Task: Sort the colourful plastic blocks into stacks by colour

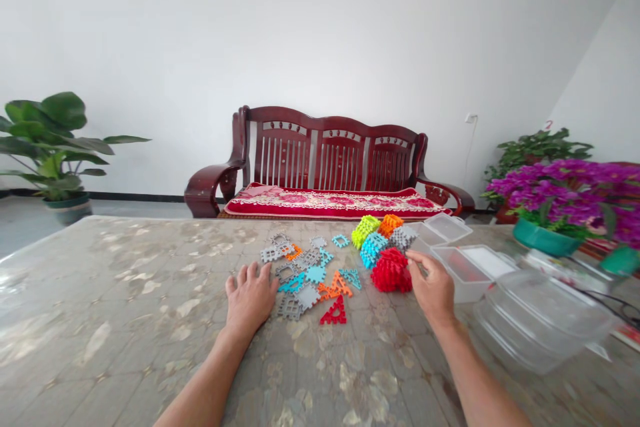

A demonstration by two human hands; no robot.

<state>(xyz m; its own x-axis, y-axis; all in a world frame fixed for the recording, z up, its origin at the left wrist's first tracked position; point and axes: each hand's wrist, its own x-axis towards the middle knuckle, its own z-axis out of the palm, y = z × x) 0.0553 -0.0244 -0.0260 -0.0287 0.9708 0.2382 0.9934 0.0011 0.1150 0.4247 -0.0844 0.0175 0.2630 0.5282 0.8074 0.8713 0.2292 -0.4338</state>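
My left hand (pixel 250 293) lies palm down on the table, fingers spread. Its fingertips are beside a loose scatter of flat plastic interlocking tiles: grey tiles (pixel 307 295), light-blue tiles (pixel 316 273), orange triangles (pixel 340 285) and a red triangle (pixel 334 311). On the other side, my right hand (pixel 434 285) has its fingers curled, with thumb and forefinger at the right edge of a stack of red tiles (pixel 390 271). Whether anything is between those fingers is hidden. Behind the red stack are sorted stacks of blue (pixel 373 250), lime-green (pixel 365 231), orange (pixel 391 225) and grey tiles (pixel 403 237).
Clear plastic boxes (pixel 463 272) stand right of the stacks, with a larger transparent container (pixel 543 323) nearer me. Purple flowers in a green pot (pixel 545 237) are at the right. Beyond the patterned table (pixel 150 320) is a wooden bench (pixel 335 153); a potted plant (pixel 65 147) stands left.
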